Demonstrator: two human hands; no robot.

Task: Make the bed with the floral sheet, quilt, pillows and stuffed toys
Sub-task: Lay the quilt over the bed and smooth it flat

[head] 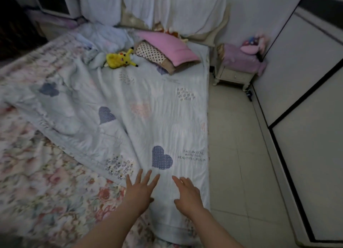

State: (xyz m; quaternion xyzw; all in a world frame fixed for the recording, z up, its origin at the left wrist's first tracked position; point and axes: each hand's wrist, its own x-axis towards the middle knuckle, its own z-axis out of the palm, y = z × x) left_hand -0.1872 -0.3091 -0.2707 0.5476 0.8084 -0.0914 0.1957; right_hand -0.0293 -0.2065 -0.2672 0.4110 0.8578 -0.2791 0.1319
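Left hand (138, 189) and right hand (187, 194): both at 6 o'clock, fingers straight and spread, palms down on the quilt (148, 106), holding nothing. The quilt is pale blue with heart patches, lies diagonally and is rumpled toward 10 o'clock. Floral sheet (46, 183) is exposed at 8 o'clock. Yellow stuffed toy (119, 58) lies on the quilt at 11 o'clock. Pink pillow (167, 47) rests over the spotted pillow (150, 52) at 12 o'clock.

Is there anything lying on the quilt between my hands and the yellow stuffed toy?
Nothing visible does. The left hand and right hand are open at the near end of the quilt. Only rumpled folds of it lie between them and the yellow stuffed toy, which sits near the head beside the pillows.
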